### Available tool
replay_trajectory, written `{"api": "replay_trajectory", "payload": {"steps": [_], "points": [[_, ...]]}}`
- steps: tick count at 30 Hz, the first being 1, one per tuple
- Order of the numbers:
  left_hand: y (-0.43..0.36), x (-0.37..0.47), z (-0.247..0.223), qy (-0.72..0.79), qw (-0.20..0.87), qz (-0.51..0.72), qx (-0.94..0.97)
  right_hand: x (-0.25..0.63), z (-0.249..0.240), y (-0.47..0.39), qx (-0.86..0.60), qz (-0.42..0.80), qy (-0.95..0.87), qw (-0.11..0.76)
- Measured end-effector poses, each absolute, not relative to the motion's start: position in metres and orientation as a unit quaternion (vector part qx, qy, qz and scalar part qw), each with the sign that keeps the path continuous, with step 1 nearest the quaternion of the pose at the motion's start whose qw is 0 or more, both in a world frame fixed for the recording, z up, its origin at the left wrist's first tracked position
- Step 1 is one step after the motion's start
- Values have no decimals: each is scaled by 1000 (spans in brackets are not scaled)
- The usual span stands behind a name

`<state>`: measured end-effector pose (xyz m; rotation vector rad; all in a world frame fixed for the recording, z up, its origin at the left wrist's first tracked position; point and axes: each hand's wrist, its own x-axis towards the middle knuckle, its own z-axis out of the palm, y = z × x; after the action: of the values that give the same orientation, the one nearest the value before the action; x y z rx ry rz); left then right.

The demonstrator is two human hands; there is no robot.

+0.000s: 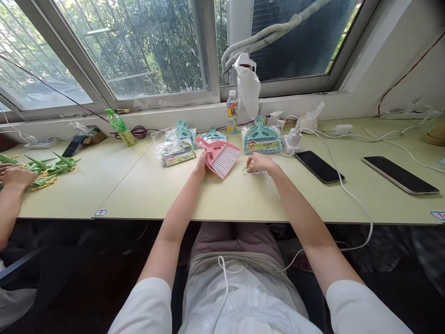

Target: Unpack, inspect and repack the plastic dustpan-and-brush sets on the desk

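A pink dustpan with a striped brush [224, 160] is tilted above the table, and my left hand [201, 164] grips it at its left side. To the right, my right hand [260, 163] has its fingers bent down onto a small printed card [248, 171] lying on the table; whether it pinches the card is too small to tell. Behind my right hand stands a wrapped teal dustpan set [261, 138]. More teal sets in clear plastic [182, 134] lie behind and left of the pink one, one with a printed card [179, 157].
Bottles [232, 112] [120, 127] stand or lean near the window. Two dark phones [320, 166] [399, 174] and white cables lie at the right. At the far left, another person's hand [17, 177] touches green and yellow pieces [52, 169]. The table's front edge runs below my forearms.
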<state>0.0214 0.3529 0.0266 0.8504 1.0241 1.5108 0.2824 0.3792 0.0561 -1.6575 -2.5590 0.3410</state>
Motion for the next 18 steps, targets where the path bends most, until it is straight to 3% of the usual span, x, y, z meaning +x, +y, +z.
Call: {"api": "replay_trajectory", "payload": {"steps": [14,18], "points": [[346,27,33,476,511,605,383,283,54,385,-512,197,-833,70],[347,27,32,483,515,601,375,285,57,384,-480,198,-854,25]]}}
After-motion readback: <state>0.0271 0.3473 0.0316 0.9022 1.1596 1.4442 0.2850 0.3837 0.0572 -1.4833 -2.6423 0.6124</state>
